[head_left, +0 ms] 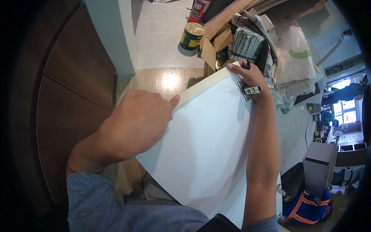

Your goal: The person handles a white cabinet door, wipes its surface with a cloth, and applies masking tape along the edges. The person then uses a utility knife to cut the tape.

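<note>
While both hands work along its cream edge (205, 87), the white panel (205, 143) lies slanted before the person's torso, between the forearms.

Handling: probably stiff and moderately heavy; smooth face likely slippery, corners liable to chip. Best hold: opposite edges, clear of the metal hinge (253, 90).

Left hand (133, 121): fingers curled at the edge, one digit upon it; underside hidden, so whether it pinches cannot be told.

Right hand (249, 75): at the far corner, thumb on the edge, fingers folded behind, apparently pinching the panel; hinge just beside the wrist.

Beyond the corner: cardboard box (209, 54), stacked papers (247, 42), white plastic bag (293, 62).

Farther: dark green can (191, 36), red cylinder (198, 11).

Left side: brown cabinet (73, 89).
</note>
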The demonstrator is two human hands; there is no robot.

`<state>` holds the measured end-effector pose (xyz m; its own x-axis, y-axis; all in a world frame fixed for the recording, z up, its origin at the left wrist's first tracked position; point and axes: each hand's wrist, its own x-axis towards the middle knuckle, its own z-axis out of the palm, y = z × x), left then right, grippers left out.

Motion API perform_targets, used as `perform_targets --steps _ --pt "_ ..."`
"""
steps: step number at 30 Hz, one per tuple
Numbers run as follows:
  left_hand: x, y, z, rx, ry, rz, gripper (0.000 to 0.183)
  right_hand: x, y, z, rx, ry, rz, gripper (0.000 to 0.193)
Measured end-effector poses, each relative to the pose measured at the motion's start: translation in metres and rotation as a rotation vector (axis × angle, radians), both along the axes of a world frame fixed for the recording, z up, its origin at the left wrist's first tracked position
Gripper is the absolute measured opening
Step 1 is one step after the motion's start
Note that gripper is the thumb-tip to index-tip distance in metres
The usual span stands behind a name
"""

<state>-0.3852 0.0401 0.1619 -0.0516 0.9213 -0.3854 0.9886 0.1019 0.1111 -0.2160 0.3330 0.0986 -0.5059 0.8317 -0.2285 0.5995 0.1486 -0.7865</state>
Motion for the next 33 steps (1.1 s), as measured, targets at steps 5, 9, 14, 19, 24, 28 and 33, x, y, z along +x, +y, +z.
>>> perform_targets --steps 5,9,14,19,24,28,33 --pt "0.0008 -0.0001 0.0013 -0.041 0.003 0.002 0.043 0.0009 -0.0028 0.0033 -0.009 -0.003 0.007 0.041" --pt "-0.0001 -0.0007 0.0015 -0.014 -0.014 0.008 0.043 0.0007 -0.0034 0.0034 -0.016 0.002 0.005 0.04" --pt "0.0004 0.0002 0.0007 -0.033 -0.009 0.005 0.044 0.0007 -0.003 0.0019 -0.024 -0.003 -0.01 0.039" --pt "0.0007 -0.0008 0.0015 -0.008 -0.027 0.014 0.043 0.0015 -0.0032 0.0016 -0.052 0.021 -0.004 0.038" --pt "0.0016 0.0019 0.0026 -0.021 -0.029 0.032 0.042 0.0018 -0.0036 0.0019 -0.07 0.023 -0.011 0.037" --pt "0.0023 0.0029 0.002 -0.045 0.0 0.02 0.042 0.0026 -0.0035 0.002 -0.066 0.028 -0.004 0.037" --pt "0.0033 -0.0001 -0.0005 0.024 0.017 0.002 0.043 0.003 -0.0036 0.0027 -0.037 0.019 -0.015 0.038"
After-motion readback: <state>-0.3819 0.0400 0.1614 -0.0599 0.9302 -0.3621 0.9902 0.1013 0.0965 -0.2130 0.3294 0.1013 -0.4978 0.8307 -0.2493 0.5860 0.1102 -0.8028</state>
